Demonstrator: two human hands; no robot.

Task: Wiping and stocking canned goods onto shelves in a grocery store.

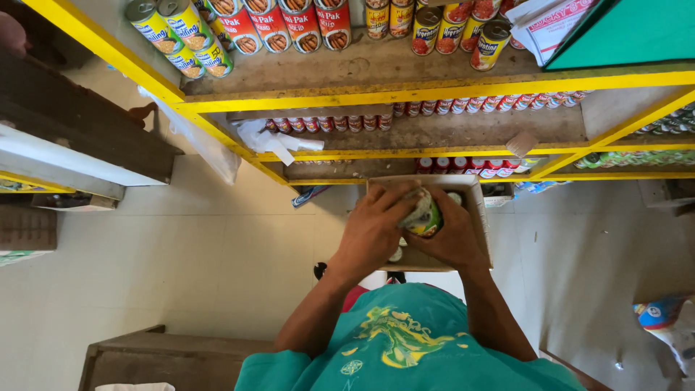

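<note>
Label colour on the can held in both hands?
Mostly green with some yellow and white on the can, held between left hand and right hand; head view.

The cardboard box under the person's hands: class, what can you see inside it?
Inside the cardboard box, round can tops show near its edges. The left hand and right hand grip a green-labelled can above it, hiding the rest.

**Metal, cardboard and painted wood**

Between the left hand [373, 232] and the right hand [450, 235] sits a can [423, 215] with glossy paper label. Under them, a matt brown cardboard box [478, 217]. Above, the shelf [405, 94] shows rough, dusty boards and yellow painted edges.
</note>
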